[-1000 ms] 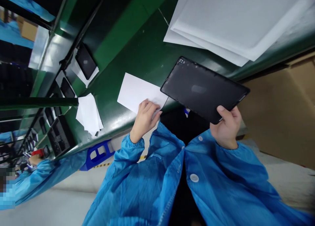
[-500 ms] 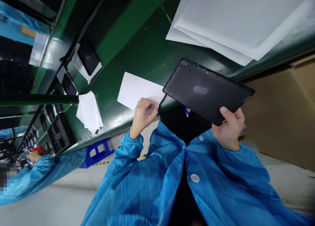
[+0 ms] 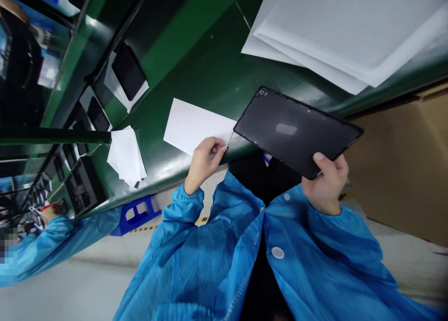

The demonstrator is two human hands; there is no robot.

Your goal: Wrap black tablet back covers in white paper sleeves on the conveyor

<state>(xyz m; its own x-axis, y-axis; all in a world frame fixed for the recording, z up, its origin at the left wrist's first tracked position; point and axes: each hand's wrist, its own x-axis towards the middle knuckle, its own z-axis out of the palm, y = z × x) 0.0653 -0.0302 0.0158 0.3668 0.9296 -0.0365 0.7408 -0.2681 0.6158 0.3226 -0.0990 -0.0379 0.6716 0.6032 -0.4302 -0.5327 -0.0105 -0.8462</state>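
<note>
My right hand grips a dark tablet-like panel by its near right corner, thumb on top. The panel is tilted, its dark face up, with a small square camera cutout at the far left corner and a grey patch in the middle. My left hand is closed in a pinch at the near right corner of a white paper sheet on the green bench. A tiny dark spot shows at its fingertips; I cannot make out what they hold. The panel's left corner reaches close to the sheet's right edge.
Large white sheets lie at the back right. A smaller paper stack and dark tablets on papers line the left. A brown cardboard box stands right. A blue stool and a co-worker's sleeve are at the left.
The view has shifted slightly. My left fingers stay pinched at the sheet's corner, and my right hand keeps the panel in nearly the same place. At the far left, the co-worker's hand has moved.
</note>
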